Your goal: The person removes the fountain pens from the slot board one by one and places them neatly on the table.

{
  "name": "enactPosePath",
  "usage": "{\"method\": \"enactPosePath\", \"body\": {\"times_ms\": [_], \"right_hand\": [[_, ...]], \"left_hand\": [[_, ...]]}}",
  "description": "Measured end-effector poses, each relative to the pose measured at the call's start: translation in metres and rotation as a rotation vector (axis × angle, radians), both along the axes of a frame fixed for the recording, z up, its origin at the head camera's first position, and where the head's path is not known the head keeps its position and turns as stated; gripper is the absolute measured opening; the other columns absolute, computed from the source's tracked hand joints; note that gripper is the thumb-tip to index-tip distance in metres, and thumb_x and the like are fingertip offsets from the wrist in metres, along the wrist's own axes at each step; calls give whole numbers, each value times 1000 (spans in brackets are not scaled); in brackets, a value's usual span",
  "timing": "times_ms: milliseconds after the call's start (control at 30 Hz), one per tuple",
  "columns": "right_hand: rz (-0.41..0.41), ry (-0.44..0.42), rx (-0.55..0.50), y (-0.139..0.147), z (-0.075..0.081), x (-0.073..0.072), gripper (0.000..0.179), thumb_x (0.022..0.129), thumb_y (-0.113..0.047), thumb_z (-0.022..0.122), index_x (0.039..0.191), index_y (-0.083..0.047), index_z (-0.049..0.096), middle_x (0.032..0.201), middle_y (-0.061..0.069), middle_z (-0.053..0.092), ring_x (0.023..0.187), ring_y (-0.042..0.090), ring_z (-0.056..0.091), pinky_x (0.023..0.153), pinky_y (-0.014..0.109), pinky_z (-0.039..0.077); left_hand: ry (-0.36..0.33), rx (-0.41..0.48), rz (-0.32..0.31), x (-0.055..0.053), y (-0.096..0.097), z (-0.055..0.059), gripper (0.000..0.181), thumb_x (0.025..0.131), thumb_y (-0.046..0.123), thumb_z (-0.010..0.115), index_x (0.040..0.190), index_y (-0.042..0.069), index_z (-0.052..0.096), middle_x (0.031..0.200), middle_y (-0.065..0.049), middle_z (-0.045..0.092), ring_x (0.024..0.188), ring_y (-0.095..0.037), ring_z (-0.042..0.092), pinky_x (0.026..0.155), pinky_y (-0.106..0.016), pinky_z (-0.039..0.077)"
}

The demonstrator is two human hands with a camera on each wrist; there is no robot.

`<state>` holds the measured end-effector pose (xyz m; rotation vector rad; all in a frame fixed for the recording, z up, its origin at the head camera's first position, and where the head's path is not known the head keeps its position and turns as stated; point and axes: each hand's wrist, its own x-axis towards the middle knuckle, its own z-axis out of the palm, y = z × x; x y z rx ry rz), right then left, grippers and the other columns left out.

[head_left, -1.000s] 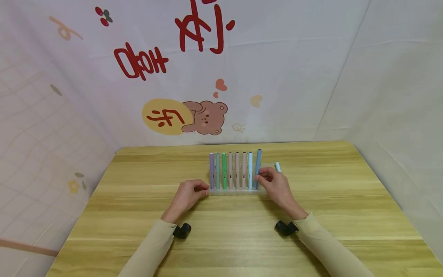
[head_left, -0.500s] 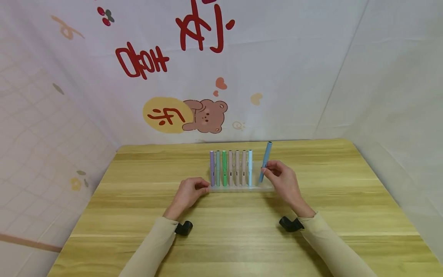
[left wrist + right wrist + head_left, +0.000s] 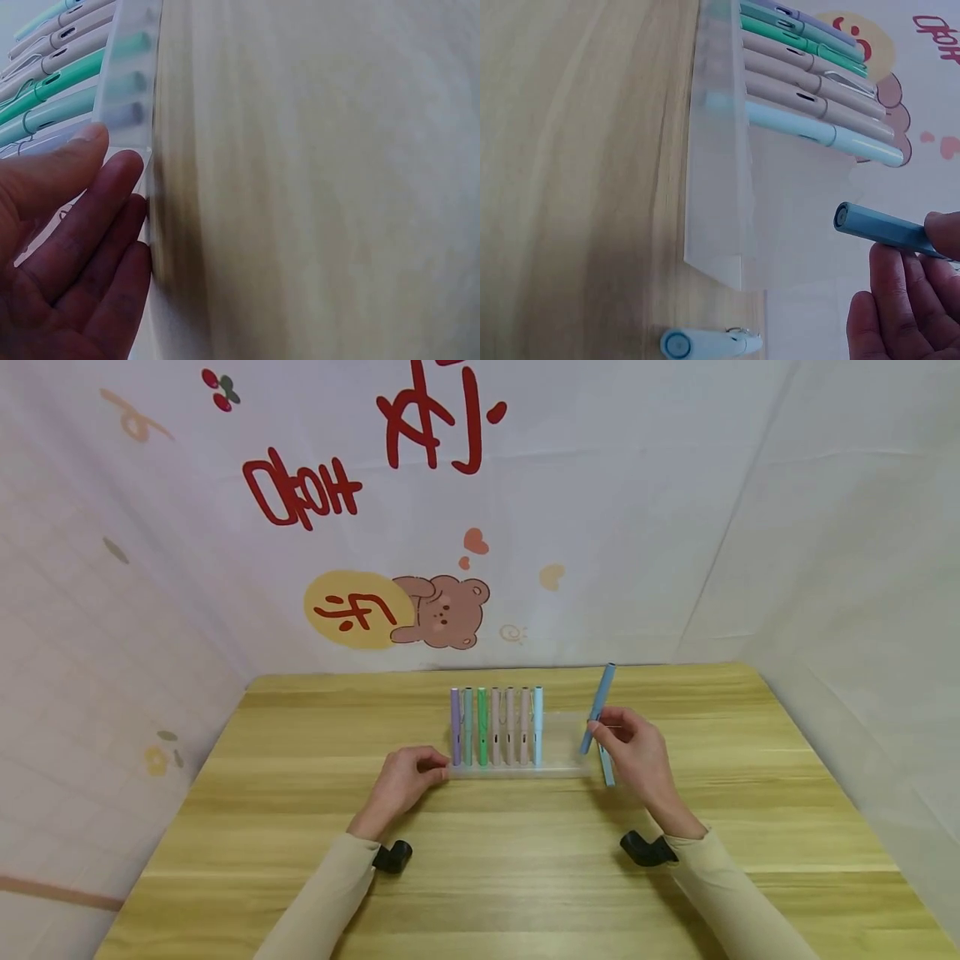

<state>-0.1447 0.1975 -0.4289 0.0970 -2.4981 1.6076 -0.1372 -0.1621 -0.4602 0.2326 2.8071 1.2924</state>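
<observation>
Wood-grain table (image 3: 502,885) in front of a pale, printed back wall (image 3: 637,535).
It bears red lettering (image 3: 472,418), a sideways brown cartoon bear (image 3: 453,614) touching a yellow oval (image 3: 324,620), and orange hearts (image 3: 476,541); a faint grid marks the left wall (image 3: 67,693). The light is soft.

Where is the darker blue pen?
In the head view, the darker blue pen tilts in the right hand, near the right end of the translucent plastic rack.

In the head view, the right hand (image 3: 641,760) covers the upper part of the lying light blue pen (image 3: 606,768). Above this grip, the blue pen (image 3: 885,227) leaves the right wrist view. The left hand (image 3: 67,259) partly covers the purple pen (image 3: 56,140); beside it, pen bottoms (image 3: 135,43) look blurred through the rack (image 3: 129,140).
</observation>
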Motion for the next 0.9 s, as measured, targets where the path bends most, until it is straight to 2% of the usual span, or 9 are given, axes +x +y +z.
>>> {"method": "enactPosePath", "body": {"times_ms": [300,567,900], "right_hand": [[-17,3,4,14,0,1,35,101,-24,71,121,3,69,113,19,73,89,-2,67,78,14,52],[-49,14,24,28,-5,1,36,100,-27,72,119,4,69,108,11,74,90,-3,66,78,12,51],[-44,-21,64,36,-14,5,37,101,-27,71,120,4,69,111,21,73,88,-3,65,75,14,51]], "left_hand": [[-12,-10,0,0,-1,-1,6,91,9,80,97,12,81,96,3,77,92,-16,70,89,-43,55],[9,7,-7,0,1,-1,7,91,9,80,98,12,81,97,2,77,93,-18,71,89,-43,56],[-1,-3,6,1,-2,0,8,91,9,80,98,12,81,98,1,78,97,-20,71,92,-45,55]]}}
